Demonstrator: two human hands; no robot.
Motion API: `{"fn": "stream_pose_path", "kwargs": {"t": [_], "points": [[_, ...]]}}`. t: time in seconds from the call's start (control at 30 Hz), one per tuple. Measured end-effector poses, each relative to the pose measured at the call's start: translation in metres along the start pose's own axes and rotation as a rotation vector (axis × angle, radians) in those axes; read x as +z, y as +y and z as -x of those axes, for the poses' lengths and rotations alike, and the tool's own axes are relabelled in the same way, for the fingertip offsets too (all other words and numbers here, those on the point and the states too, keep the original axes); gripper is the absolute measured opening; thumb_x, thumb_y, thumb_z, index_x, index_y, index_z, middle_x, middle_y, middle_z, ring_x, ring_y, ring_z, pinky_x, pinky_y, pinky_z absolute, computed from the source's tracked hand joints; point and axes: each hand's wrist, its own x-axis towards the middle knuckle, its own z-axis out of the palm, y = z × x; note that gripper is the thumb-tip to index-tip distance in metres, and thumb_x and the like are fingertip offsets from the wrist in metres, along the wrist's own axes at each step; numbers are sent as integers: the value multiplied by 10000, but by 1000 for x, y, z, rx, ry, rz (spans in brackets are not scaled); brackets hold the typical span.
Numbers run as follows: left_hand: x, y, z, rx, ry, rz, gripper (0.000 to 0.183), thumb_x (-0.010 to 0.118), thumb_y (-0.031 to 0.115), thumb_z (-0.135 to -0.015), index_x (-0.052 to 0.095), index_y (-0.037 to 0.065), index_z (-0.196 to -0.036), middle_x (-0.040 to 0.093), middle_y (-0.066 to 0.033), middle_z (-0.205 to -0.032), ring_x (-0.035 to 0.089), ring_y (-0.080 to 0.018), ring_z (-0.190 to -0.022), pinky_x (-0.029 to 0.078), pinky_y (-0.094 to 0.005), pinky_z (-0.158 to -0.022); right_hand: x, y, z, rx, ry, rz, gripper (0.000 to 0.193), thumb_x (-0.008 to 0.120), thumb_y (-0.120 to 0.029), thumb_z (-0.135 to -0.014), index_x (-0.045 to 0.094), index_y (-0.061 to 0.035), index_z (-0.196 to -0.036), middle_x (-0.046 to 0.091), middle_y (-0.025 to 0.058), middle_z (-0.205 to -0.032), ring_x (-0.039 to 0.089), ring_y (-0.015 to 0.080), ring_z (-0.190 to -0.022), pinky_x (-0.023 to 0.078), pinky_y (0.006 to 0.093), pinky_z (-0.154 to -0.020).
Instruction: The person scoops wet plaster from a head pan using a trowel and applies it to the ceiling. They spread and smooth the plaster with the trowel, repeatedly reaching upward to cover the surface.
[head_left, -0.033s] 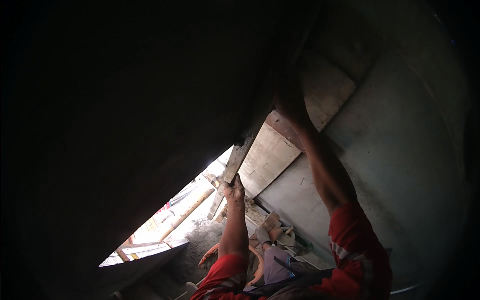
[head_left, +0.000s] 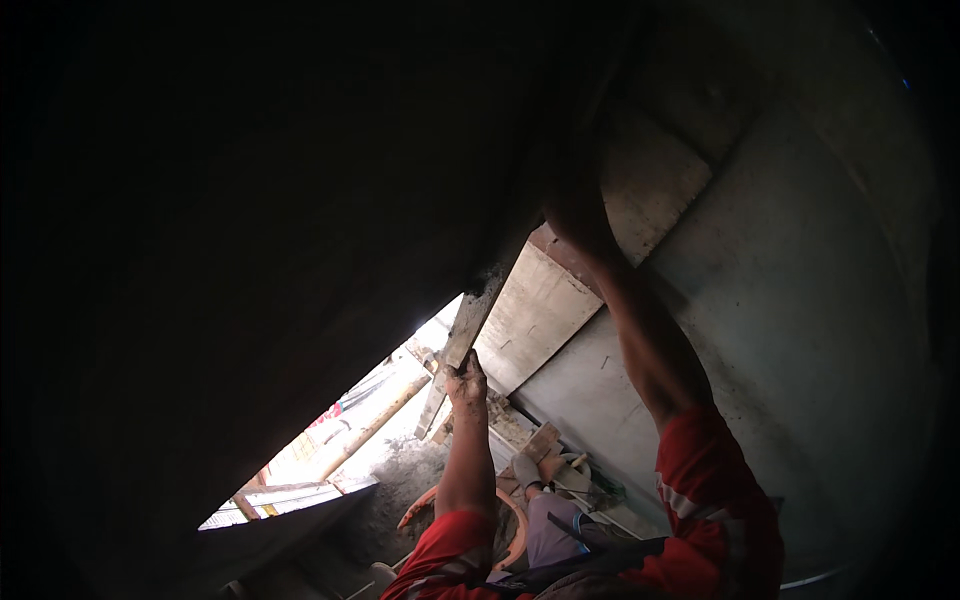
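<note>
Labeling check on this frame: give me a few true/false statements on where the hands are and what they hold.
1. The left hand grips the lower part of a long wooden plank. True.
2. The right hand hangs down by the person's side. False: it is raised, reaching up to the plank's dark upper end, against the wooden boards.
3. Both sleeves are blue. False: the sleeves are red with pale stripes.
4. Daylight shows through a gap at lower left, where a bamboo pole lies. True.
5. The plank lies flat on the ground. False: it is held up at a slant, rising from the left hand toward the right.
</note>
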Motion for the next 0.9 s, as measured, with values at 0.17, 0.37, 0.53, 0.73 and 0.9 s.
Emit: {"fn": "stream_pose_path", "kwargs": {"t": [0.17,0.37,0.53,0.73,0.9], "points": [[-15,-30,-21,-61,-57,33,328,363,115,-959,425,-10,-1256,502,-134,-1262,510,-216,-1139,456,-306,-924,14,23,-7,-310,34,147,389,399,-212,-952,413,22,-1264,459,257,-1236,454,373,-1155,369,414,-975],[14,10,-23,-347,137,714,363,344,127,-954,392,-12,-1286,482,-139,-1278,459,-233,-1196,389,-283,-993,4,51,-20,-239,-98,261,389,428,-175,-937,411,17,-1275,443,257,-1267,432,375,-1185,360,419,-988],[10,15,-18,-427,170,987,340,310,135,-970,439,-9,-1250,520,-158,-1237,530,-277,-1112,470,-385,-919,12,29,-23,-106,51,35,396,456,-130,-915,411,18,-1280,421,263,-1289,411,393,-1199,329,446,-1016],[9,35,-13,-495,184,1498,335,303,152,-979,474,10,-1230,540,-161,-1221,556,-278,-1089,514,-410,-879,11,57,-20,-558,137,398,414,456,-126,-916,387,22,-1297,399,273,-1303,399,396,-1210,302,474,-1033],[-3,44,-12,-510,316,1491,315,335,143,-971,495,3,-1205,570,-147,-1182,580,-272,-1050,517,-384,-873,10,24,-12,70,-182,-319,347,495,-142,-907,488,-21,-1232,500,217,-1201,464,358,-1138,357,453,-985]]}}
